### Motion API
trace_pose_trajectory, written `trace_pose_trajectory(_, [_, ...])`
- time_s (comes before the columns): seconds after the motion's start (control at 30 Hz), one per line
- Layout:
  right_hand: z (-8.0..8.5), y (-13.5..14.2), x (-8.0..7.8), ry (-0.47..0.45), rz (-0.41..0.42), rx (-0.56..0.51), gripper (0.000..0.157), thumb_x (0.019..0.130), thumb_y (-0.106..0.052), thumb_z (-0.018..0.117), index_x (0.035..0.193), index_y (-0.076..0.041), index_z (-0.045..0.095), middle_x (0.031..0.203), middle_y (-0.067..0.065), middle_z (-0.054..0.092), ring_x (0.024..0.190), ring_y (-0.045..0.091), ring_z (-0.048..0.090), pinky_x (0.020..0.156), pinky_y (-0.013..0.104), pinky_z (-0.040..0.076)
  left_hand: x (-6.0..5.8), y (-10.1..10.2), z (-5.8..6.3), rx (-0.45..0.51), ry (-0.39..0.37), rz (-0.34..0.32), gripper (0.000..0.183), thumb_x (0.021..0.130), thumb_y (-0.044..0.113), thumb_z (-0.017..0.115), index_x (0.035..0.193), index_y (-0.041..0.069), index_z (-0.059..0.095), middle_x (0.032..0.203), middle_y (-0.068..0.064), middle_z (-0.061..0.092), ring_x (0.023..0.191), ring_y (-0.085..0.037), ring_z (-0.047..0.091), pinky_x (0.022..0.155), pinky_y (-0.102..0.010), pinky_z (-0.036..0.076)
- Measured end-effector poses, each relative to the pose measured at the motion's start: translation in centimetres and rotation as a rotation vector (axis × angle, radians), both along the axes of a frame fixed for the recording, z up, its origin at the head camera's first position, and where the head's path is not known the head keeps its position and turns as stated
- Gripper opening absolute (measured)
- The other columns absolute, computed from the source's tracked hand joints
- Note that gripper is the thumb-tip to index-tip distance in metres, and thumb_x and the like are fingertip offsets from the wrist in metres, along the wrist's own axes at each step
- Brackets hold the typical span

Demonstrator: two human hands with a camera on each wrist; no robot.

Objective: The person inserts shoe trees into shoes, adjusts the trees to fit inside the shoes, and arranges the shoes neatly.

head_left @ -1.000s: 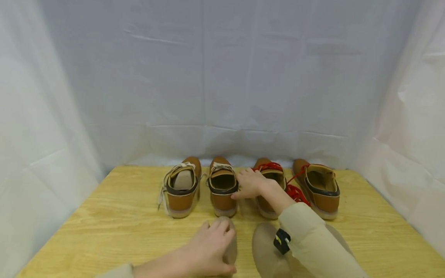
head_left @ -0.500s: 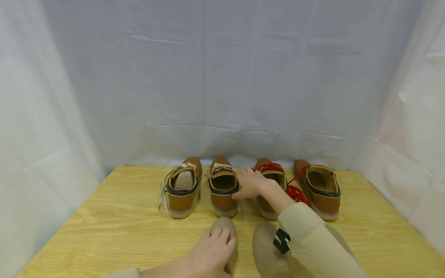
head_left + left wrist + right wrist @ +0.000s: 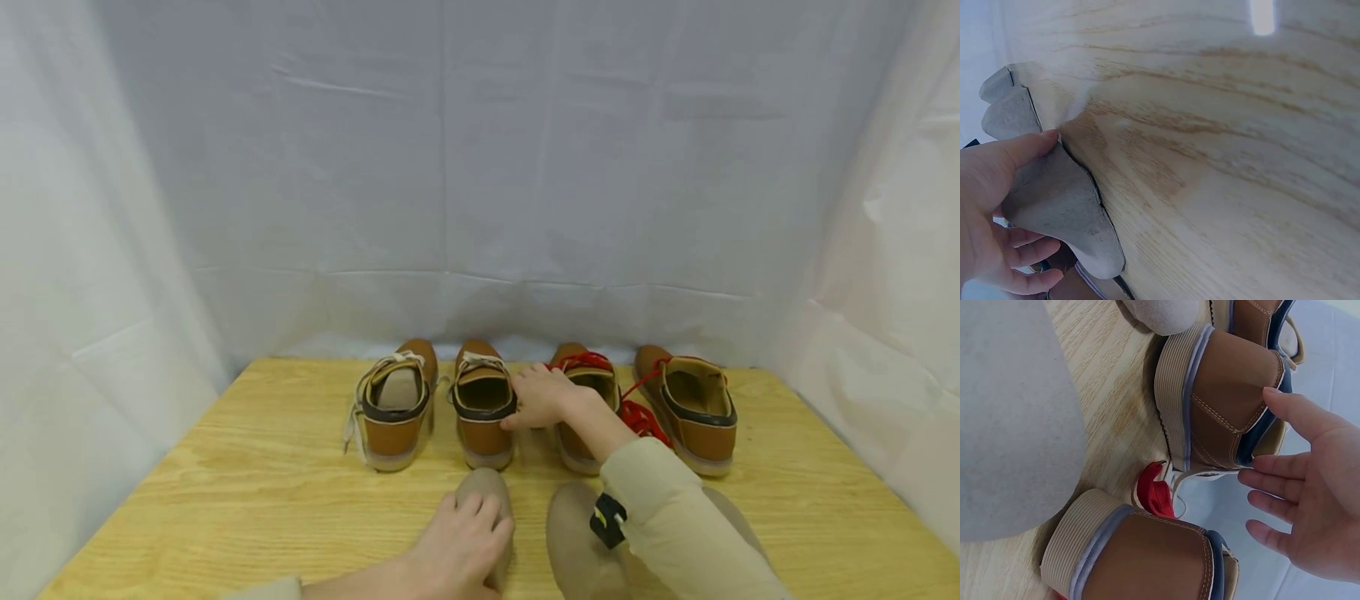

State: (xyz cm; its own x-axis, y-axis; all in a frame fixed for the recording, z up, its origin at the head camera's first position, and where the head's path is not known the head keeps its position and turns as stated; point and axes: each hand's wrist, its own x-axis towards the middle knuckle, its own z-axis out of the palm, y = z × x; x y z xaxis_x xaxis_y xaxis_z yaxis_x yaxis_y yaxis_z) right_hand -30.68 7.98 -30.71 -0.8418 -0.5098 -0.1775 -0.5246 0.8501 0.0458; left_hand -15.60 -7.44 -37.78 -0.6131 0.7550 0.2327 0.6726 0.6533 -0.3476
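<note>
At the front of the wooden table my left hand (image 3: pixel 459 546) holds a grey-beige insole (image 3: pixel 483 483). In the left wrist view the thumb lies on one edge of this insole (image 3: pixel 1063 197) and the fingers sit at the other. Farther back, my right hand (image 3: pixel 546 396) touches the right side of a brown shoe (image 3: pixel 483 440) with pale laces. Its thumb meets the heel collar in the right wrist view, and the loosely bent fingers lie along the opening of the shoe (image 3: pixel 1229 400). To the left, a matching shoe (image 3: pixel 392 437) has an insole (image 3: pixel 396 389) inside.
Two brown shoes with red laces stand at the right, one partly behind my right hand (image 3: pixel 577 446) and one farther right (image 3: pixel 701 437). Another insole (image 3: pixel 581 533) lies by my right sleeve (image 3: pixel 678 512), which partly covers a further one (image 3: pixel 738 517). White sheets (image 3: pixel 480 183) enclose the table.
My left hand has settled slightly lower over the insole and now keeps nearly still. The right hand stays at the same shoe, and the shoes have not moved.
</note>
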Motion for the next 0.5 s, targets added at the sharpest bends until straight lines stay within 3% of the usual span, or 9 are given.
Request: trace_pose_trajectory(0.5, [0.1, 0.1, 0.1, -0.013, -0.006, -0.026, 0.072, 0.087, -0.051, 0.057, 0.139, -0.004, 0.039, 0.143, 0.015, 0.035, 0.134, 0.033, 0.026, 0.105, 0.051, 0.022, 0.1, -1.2, 1.2, -0.006, -0.047, 0.001, 0.051, 0.065, 0.060, 0.071, 0.089, 0.018, 0.055, 0.077, 0.004, 0.042, 0.067, -0.009, 0.039, 0.056, -0.028, 0.029])
